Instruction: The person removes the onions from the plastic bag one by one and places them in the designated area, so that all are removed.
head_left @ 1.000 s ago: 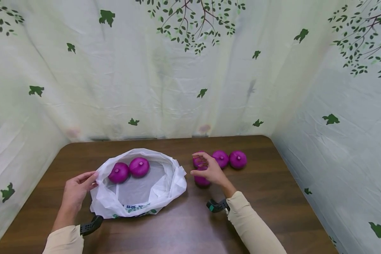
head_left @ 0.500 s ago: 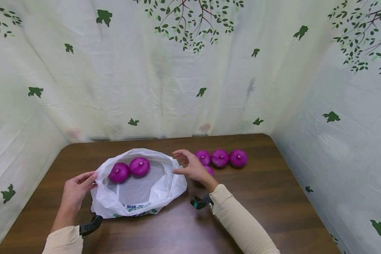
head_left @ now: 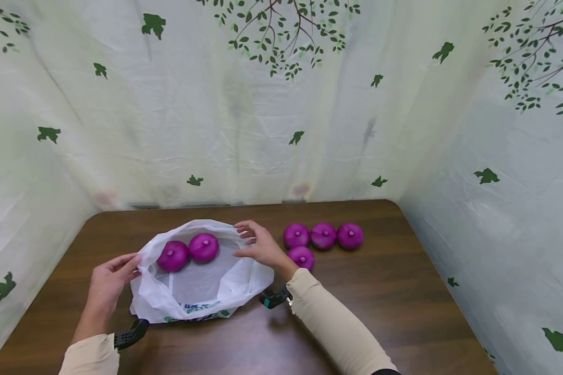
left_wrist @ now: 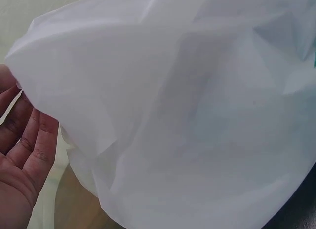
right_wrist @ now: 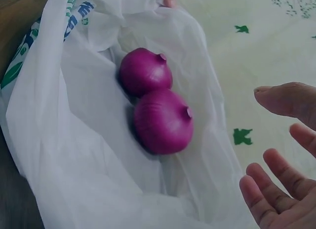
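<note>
A white plastic bag [head_left: 192,291] with blue and green print lies on the table, its mouth held wide. Two purple onions [head_left: 204,247] rest inside it, side by side near the far left; the right wrist view shows them closely [right_wrist: 163,121]. At the bag's left rim, my left hand [head_left: 110,281] pinches the plastic between thumb and fingers. In the left wrist view the bag covers most of what lies beyond that hand [left_wrist: 22,155]. My right hand [head_left: 262,247] hovers over the bag's right rim, fingers spread and loosely bent, holding nothing.
Right of the bag, a row of three purple onions [head_left: 323,236] sits near the table's far edge, with one more onion [head_left: 302,258] just in front. The brown wooden table [head_left: 380,302] is enclosed by pale curtains [head_left: 244,130] printed with leaves.
My right hand has moved left from over the loose onions to the bag's right rim, uncovering those onions. My left hand stays on the bag's rim.
</note>
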The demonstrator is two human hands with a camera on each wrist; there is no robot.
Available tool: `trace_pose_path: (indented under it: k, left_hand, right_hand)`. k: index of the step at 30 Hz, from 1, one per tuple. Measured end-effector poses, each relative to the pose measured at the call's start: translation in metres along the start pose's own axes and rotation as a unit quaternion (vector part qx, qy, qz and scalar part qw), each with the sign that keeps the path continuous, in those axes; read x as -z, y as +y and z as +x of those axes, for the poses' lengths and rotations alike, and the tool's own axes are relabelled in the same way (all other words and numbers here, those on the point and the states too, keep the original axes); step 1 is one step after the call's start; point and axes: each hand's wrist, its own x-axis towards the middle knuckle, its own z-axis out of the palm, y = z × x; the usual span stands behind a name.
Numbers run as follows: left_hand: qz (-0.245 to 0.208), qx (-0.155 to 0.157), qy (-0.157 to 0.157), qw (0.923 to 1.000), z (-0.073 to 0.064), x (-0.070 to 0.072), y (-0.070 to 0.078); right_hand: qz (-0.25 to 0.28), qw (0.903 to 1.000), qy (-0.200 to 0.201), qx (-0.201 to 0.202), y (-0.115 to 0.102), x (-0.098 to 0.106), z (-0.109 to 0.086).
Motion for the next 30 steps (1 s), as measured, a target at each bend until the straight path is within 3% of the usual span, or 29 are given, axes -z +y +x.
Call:
trace_pose_path:
  k: [8,14,30]
  left_hand:
    - [-0.026,0.0,-0.007,0.9996,0.002,0.003,0.001]
    - [0.005,0.007,-0.003,1.0,0.002,0.004,-0.001]
    - [0.013,0.022,0.013,0.9996,-0.001,0.003,-0.001]
  right_hand:
    - [0.009,0.9999,0.011,-0.008,-0.004,-0.018,0.011]
    - [0.023,0.9991,0.03,-0.02,-0.001,-0.032,0.018]
    - [0.031,0.996,0.041,-0.073,0.015,-0.061,0.034]
